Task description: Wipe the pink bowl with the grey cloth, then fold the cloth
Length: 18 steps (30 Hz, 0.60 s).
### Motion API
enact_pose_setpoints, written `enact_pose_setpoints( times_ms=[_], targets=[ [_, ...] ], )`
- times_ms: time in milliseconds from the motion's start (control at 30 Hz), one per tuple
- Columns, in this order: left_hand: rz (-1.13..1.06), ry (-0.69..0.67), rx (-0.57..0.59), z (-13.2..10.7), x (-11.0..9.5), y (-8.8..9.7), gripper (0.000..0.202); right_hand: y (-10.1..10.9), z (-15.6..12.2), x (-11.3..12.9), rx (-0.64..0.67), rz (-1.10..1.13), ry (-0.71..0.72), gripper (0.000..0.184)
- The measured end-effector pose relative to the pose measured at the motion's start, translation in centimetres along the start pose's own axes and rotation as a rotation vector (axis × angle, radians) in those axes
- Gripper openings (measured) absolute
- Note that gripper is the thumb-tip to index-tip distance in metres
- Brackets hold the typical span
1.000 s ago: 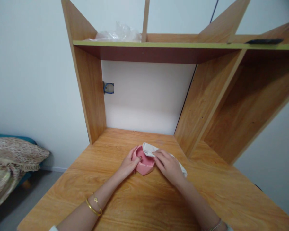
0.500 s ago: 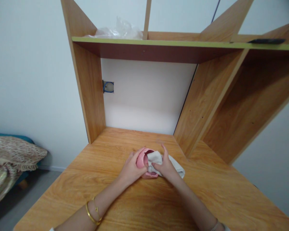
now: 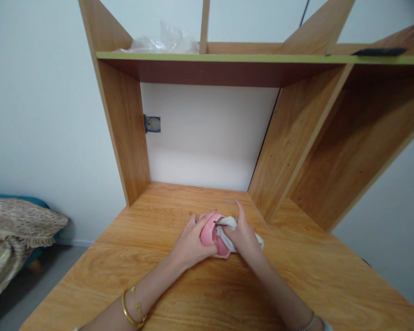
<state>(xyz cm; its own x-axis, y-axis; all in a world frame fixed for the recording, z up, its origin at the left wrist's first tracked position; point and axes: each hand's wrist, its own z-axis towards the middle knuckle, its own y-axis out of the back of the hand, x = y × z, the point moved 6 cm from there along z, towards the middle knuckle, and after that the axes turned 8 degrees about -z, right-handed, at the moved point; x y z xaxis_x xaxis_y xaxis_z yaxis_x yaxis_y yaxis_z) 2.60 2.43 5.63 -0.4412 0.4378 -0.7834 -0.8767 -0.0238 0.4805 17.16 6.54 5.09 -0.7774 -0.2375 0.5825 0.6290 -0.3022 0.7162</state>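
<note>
My left hand (image 3: 193, 244) is wrapped round a small pink hollow container (image 3: 207, 234) with an angular rim, its thumb at the near side. The container lies tilted above the wooden desk top, its opening facing right towards my other hand. A whitish cloth (image 3: 229, 222) is bunched at that opening, and part of it trails out to the right under the palm. My right hand (image 3: 244, 236) grips the cloth, thumb pressed into it at the rim and index finger stretched up and away. How far the cloth reaches inside is partly hidden.
A wooden desk (image 3: 131, 257) spreads beneath both hands, with upright panels and a shelf (image 3: 207, 58) behind. On the shelf lie a clear plastic bag (image 3: 163, 41) and a dark flat object (image 3: 379, 52). A socket opening (image 3: 153, 124) shows blue wire. A patterned blanket (image 3: 20, 220) is at left.
The container has turned slightly and shifted right, showing more of its pink inside. My right hand has bunched the cloth tighter, and less of it shows at the opening.
</note>
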Motion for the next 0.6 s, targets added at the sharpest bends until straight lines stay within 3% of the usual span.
enact_pose_setpoints(
  times_ms=[233,367,600],
  targets=[
    [0.094,0.010,0.047,0.0,-0.3,0.3,0.069,0.7,-0.6,0.7,-0.117,-0.348,0.079,0.081],
    [0.163,-0.023,0.075,-0.1,-0.6,0.6,0.070,0.5,-0.9,1.1,-0.168,-0.375,0.216,0.083],
    [0.279,-0.085,0.087,-0.2,-0.8,0.9,0.072,0.0,-1.0,1.3,0.001,-0.312,0.254,0.079]
  ],
)
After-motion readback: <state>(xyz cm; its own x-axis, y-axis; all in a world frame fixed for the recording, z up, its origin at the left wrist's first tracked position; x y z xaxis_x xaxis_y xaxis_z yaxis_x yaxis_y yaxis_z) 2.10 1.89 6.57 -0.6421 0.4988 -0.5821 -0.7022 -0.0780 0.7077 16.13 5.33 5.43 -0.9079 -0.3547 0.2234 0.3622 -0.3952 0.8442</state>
